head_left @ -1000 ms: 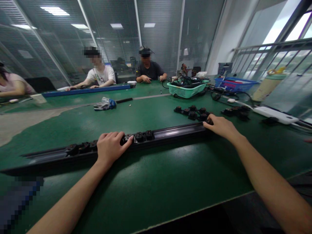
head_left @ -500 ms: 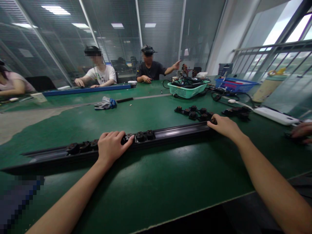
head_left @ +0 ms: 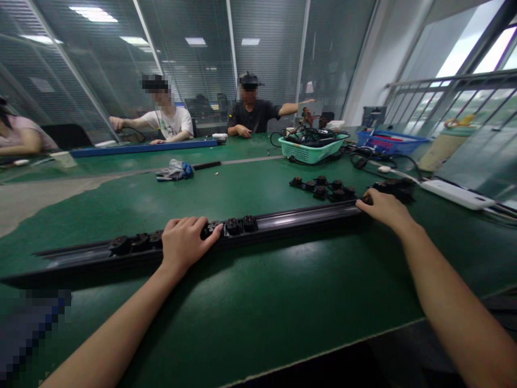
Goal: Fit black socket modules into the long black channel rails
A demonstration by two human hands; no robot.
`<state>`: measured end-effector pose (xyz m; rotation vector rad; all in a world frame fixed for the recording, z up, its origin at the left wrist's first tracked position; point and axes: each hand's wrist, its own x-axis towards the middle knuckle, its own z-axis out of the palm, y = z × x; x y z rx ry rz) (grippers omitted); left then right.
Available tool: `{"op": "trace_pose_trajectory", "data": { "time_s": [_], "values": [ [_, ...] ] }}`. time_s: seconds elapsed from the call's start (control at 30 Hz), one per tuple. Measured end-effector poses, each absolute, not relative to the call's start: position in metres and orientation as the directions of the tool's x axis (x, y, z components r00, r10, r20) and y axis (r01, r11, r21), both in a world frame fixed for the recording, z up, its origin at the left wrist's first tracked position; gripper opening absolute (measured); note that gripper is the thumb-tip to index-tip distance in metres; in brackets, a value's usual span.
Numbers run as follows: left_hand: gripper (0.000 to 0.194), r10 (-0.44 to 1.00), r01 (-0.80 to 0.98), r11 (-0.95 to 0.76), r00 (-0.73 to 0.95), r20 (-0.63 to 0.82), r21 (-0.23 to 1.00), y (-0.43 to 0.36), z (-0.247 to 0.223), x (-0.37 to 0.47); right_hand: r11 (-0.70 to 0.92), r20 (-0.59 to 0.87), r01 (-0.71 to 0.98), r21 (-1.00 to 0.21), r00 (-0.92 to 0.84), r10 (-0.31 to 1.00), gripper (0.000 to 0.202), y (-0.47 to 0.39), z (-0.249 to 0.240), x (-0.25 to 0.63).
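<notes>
A long black channel-shaped rail [head_left: 302, 216] lies slantwise across the table in front of me. Several black socket modules [head_left: 233, 226] sit in its groove, on both sides of my left hand [head_left: 183, 245]. That hand is wrapped over the rail, its thumb along the near side and its fingers across the top, hiding part of the row. At the rail's right end, my right hand [head_left: 385, 209] pinches a small black socket module [head_left: 367, 200], mostly covered by the fingers. More loose modules [head_left: 321, 191] lie just behind the rail.
A green basket [head_left: 313, 151] of cables and a blue basket [head_left: 390, 141] stand at the back right, near a white power strip [head_left: 456, 194]. Gloves [head_left: 175, 171] lie beyond the rail. Across the table, people sit by a long blue bar [head_left: 145, 149].
My right hand has shifted slightly right with the module, to the rail's end. My left hand stays put. Two people opposite have stretched an arm outward; a hand at far right has left view.
</notes>
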<state>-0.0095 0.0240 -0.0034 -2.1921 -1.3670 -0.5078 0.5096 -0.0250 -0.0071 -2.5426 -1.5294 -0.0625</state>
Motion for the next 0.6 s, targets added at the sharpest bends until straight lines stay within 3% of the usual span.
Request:
{"op": "trace_pose_trajectory", "data": {
  "time_s": [0.6],
  "values": [
    [0.051, 0.720, 0.906, -0.374, 0.419, 0.554, -0.200, 0.023, -0.004, -0.011, -0.496, 0.170, 0.861, -0.112, 0.508, 0.844, 0.047, -0.023, -0.022, 0.561]
  ]
}}
